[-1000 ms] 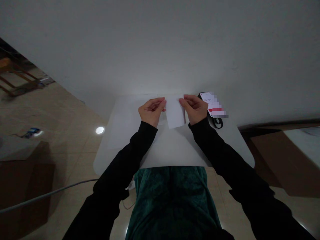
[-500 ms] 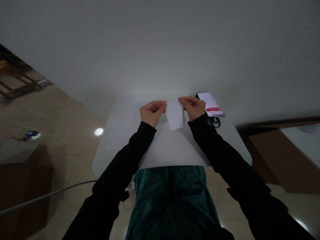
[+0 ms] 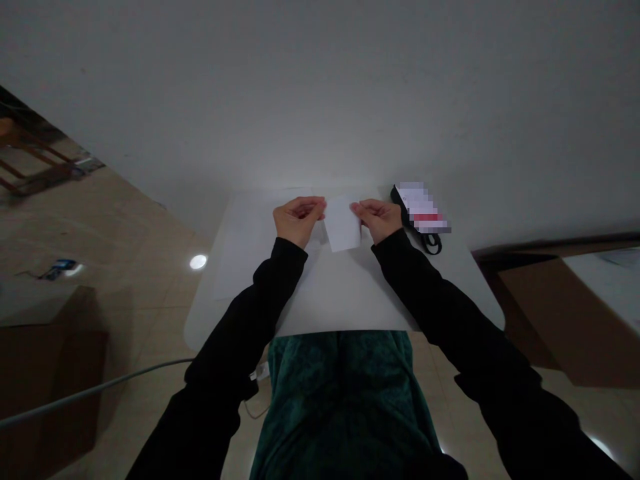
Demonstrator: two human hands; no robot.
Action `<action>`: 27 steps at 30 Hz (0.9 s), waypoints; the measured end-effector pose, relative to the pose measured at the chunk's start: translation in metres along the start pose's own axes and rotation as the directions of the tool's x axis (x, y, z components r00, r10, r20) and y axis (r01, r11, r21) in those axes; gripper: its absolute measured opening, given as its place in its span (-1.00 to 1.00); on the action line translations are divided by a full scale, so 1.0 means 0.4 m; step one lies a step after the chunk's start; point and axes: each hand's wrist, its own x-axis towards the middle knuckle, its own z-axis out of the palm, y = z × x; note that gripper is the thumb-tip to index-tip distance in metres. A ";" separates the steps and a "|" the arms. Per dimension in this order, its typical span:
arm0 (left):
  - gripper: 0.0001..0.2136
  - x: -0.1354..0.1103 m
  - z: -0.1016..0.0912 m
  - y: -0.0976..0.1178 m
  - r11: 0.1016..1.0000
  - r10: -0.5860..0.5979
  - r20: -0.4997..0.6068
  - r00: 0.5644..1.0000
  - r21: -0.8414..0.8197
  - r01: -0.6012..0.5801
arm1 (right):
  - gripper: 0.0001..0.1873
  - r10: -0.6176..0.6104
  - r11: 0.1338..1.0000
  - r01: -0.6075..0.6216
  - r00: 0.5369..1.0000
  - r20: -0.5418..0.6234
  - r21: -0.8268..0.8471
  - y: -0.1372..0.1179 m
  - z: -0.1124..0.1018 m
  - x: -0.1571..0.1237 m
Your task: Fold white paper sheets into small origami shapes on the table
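Note:
A small white sheet of paper (image 3: 343,225) hangs upright between my two hands, just above the far part of a white table (image 3: 345,300). My left hand (image 3: 296,221) pinches the sheet's upper left corner with curled fingers. My right hand (image 3: 377,219) pinches the upper right corner the same way. Both arms are in black sleeves and reach forward over the table.
A phone (image 3: 423,208) with a lit screen and a black strap lies on the table right of my right hand. A white wall stands behind the table. A grey cable (image 3: 90,392) runs over the tiled floor at the left, beside a brown box (image 3: 50,373).
Both hands and the paper have drifted a little to the left and away from me. The grip on the two top corners is unchanged.

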 end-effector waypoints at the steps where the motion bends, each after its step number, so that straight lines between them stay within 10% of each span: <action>1: -0.83 0.002 -0.001 -0.003 1.000 -0.004 0.007 1.000 0.001 0.004 | -0.58 -0.002 1.000 0.002 1.000 -0.012 0.009 0.004 0.000 0.001; 17: -0.86 0.045 -0.045 -0.040 0.998 -0.035 -0.061 0.998 0.051 0.038 | -0.59 0.372 0.912 -0.401 0.896 0.243 0.083 0.039 0.019 -0.010; 24: -0.89 0.058 -0.058 -0.069 0.994 -0.086 -0.084 0.993 0.062 0.091 | -0.61 0.308 0.943 -0.324 0.935 0.178 0.070 0.040 0.043 -0.033; 27: -0.87 0.061 -0.062 -0.068 0.994 -0.072 -0.100 0.992 0.072 0.080 | -0.68 0.413 0.903 -0.429 0.883 0.223 0.025 0.027 0.052 -0.051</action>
